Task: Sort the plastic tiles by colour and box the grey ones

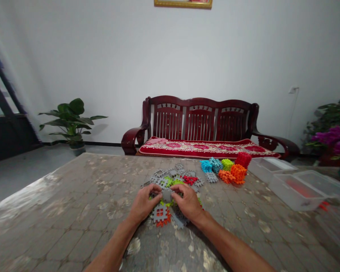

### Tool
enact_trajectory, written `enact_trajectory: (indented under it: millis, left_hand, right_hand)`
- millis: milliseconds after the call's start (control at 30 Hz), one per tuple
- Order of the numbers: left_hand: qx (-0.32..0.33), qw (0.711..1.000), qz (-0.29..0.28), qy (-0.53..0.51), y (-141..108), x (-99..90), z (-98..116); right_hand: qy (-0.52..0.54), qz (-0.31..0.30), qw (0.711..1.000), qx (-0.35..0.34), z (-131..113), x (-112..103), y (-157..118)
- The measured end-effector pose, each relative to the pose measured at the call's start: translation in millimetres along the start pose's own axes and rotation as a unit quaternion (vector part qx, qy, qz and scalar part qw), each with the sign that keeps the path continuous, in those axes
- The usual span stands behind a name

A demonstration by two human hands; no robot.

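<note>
Both hands meet over a loose pile of flat notched plastic pieces on the table, mostly grey with some green, red and orange. My left hand [146,201] pinches the left edge of a grey piece [167,195] between thumb and fingers. On its right edge, my right hand [187,200] grips the same piece. Just below my left hand lies a grey square piece with a window-like centre [159,213], partly over orange pieces [163,221]. Red pieces [189,180] sit behind my right hand.
Stacked blue [206,166], green [227,164], orange [238,173] and red [243,159] pieces stand at the back right of the patterned table [73,219]. Clear plastic boxes [296,192] are further right. A wooden bench [200,124] is behind the table.
</note>
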State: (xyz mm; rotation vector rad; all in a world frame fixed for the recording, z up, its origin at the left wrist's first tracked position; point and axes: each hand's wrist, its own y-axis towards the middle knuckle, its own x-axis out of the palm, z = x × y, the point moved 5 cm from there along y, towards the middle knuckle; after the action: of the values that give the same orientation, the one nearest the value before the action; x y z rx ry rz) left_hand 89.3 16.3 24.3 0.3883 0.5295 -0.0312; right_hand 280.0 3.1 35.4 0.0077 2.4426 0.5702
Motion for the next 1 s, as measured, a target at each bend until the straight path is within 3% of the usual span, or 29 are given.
enact_trajectory:
  millis: [167, 300, 533, 833, 1000]
  left_hand:
    - [-0.047, 0.994, 0.043, -0.093, 0, -2.5, 5]
    - [-0.107, 0.981, 0.044, -0.156, -2, -3.1, 4]
    - [-0.16, 0.952, 0.037, -0.259, -5, 2.5, 3]
    - [-0.167, 0.953, 0.023, -0.254, -4, 8.2, 5]
    - [-0.192, 0.936, 0.044, -0.291, -4, 7.0, 6]
  right_hand:
    - [-0.027, 0.015, 0.993, -0.117, -12, -3, -4]
    - [-0.068, 0.022, 0.981, -0.183, -18, -5, -7]
    - [-0.093, 0.034, 0.976, -0.193, -17, -6, -7]
    - [-0.099, 0.065, 0.98, -0.161, -7, -18, -1]
    - [-0.087, 0.059, 0.975, -0.195, -15, -16, -6]
